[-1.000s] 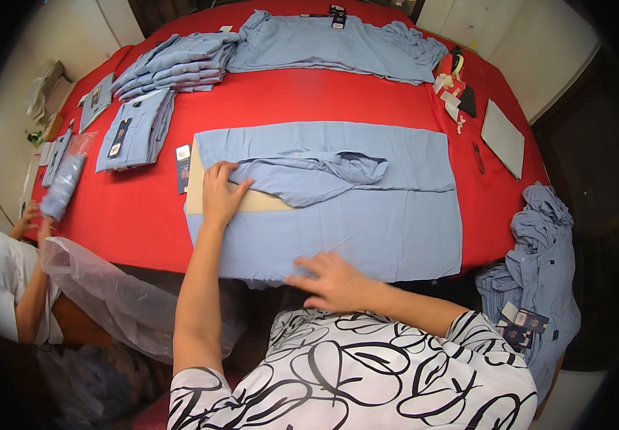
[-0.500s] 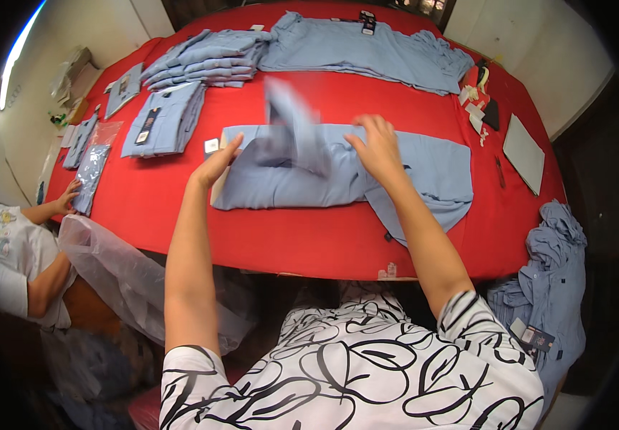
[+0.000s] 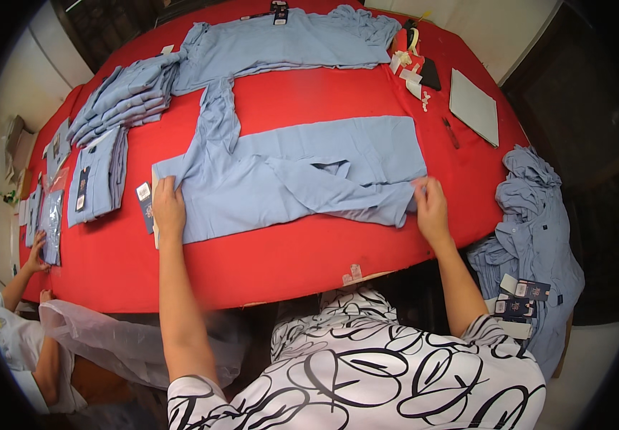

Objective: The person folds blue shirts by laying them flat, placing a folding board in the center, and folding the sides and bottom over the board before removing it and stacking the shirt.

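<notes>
A light blue shirt [image 3: 252, 193] lies lengthwise, partly folded, on the red-covered table in front of me. My left hand [image 3: 169, 209] grips its left end, beside a dark hang tag [image 3: 145, 204] with a white label. A narrow pale edge shows there under the cloth. At the right end, my right hand [image 3: 433, 213] pinches the near corner of a sleeve [image 3: 367, 201] laid along the body with a slit opening. The other sleeve [image 3: 216, 118] stretches away over the far edge, crumpled.
Folded blue shirts [image 3: 127, 97] are stacked at the far left; another folded shirt [image 3: 98, 175] lies nearer. More shirts [image 3: 288, 43] lie spread at the back. A grey-white board [image 3: 473, 107] sits right; loose shirts [image 3: 539, 236] hang beside the table. A co-worker's hand [image 3: 36, 254] touches a bagged shirt [image 3: 52, 222].
My right hand has moved from the shirt's middle to its right end and pinches the sleeve. The blurred raised cloth now lies down. The whole view has shifted.
</notes>
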`<action>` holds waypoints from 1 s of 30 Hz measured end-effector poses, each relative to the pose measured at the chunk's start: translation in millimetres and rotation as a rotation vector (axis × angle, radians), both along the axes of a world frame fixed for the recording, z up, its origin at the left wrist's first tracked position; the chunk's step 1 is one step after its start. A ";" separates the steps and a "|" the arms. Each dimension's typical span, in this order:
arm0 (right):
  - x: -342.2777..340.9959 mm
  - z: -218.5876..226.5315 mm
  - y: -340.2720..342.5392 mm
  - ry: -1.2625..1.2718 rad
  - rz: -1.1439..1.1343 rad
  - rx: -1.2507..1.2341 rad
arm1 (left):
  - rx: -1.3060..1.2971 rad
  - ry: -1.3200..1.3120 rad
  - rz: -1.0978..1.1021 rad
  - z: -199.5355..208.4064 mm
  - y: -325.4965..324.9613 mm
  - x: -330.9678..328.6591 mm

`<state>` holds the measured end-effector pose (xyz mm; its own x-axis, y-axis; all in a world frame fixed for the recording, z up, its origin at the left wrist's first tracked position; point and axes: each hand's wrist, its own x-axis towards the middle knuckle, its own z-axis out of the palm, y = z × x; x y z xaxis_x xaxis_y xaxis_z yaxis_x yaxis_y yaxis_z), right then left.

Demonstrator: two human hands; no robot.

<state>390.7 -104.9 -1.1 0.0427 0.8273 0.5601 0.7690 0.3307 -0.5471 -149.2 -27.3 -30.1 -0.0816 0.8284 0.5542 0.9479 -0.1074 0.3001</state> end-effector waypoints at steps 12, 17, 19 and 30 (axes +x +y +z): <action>-7.3 23.9 125.5 -0.070 -0.293 0.100 | 0.008 -0.067 -0.105 9.5 3.7 -6.1; -25.7 -20.8 96.8 -0.178 -0.311 0.089 | 0.010 -0.070 -0.137 13.0 11.5 -3.3; -17.7 -22.5 107.9 -0.076 -0.349 0.006 | 0.023 -0.056 -0.141 11.7 12.1 -3.8; 23.6 33.5 166.2 -0.272 -0.472 -0.253 | -0.018 -0.054 -0.130 9.6 13.4 -4.8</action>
